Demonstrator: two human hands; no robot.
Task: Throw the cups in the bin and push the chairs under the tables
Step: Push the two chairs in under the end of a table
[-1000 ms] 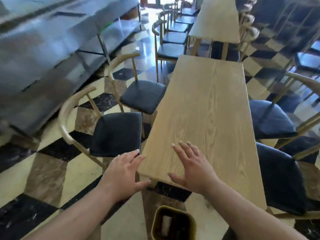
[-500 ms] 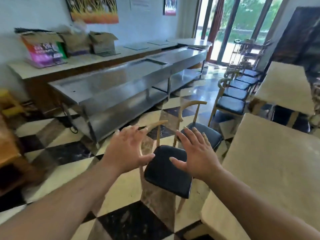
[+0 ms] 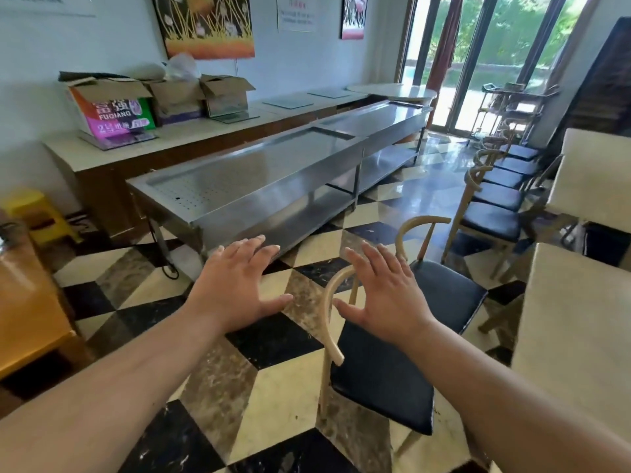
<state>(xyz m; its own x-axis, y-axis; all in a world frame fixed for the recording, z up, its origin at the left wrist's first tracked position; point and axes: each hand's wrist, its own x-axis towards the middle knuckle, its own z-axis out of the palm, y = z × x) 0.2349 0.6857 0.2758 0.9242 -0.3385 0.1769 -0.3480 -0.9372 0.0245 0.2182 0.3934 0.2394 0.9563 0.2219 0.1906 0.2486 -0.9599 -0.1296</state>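
**While pushing is left to do, nothing is held**

Though both are raised, the left hand (image 3: 235, 288) and right hand (image 3: 386, 295) are empty and apart, with fingers spread. The right one is over the curved back of the near chair (image 3: 379, 370); contact cannot be told. That chair and the next chair (image 3: 447, 291) are seen standing clear of the desk (image 3: 573, 336) at right, so pushing is judged unfinished. No cups and no bin are shown. On a box (image 3: 112, 110) at far left "FUQIANG" is read, with a "2" beneath. The wall notice (image 3: 297, 11) is too blurred.
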